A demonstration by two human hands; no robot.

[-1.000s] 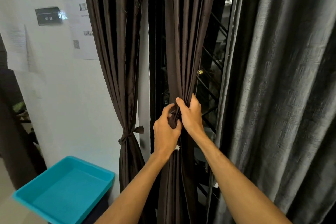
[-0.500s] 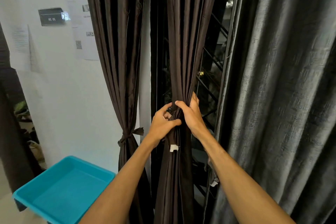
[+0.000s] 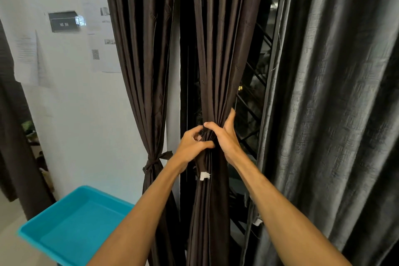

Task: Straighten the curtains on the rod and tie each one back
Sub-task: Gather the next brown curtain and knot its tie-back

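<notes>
Two dark brown curtains hang in front of me. The left curtain (image 3: 142, 71) is gathered at its waist by a knotted tie-back (image 3: 154, 162). The middle curtain (image 3: 218, 49) is bunched at waist height between both hands. My left hand (image 3: 192, 147) pinches a dark strip of tie-back cloth (image 3: 201, 163) with a white tag, pressed against the bunch. My right hand (image 3: 226, 138) wraps the bunched folds from the right, thumb across the front. A grey curtain (image 3: 334, 114) hangs loose on the right.
A turquoise plastic tray (image 3: 71, 227) sits low at the left. Behind the curtains is a dark window with a black diagonal grille (image 3: 250, 110). The white wall (image 3: 82, 114) carries papers and a small black sign (image 3: 63, 21).
My left hand has shifted up and left, its fingers curling over the tie strip, so the white tag now hangs free below it. The right hand keeps its hold on the bunch.
</notes>
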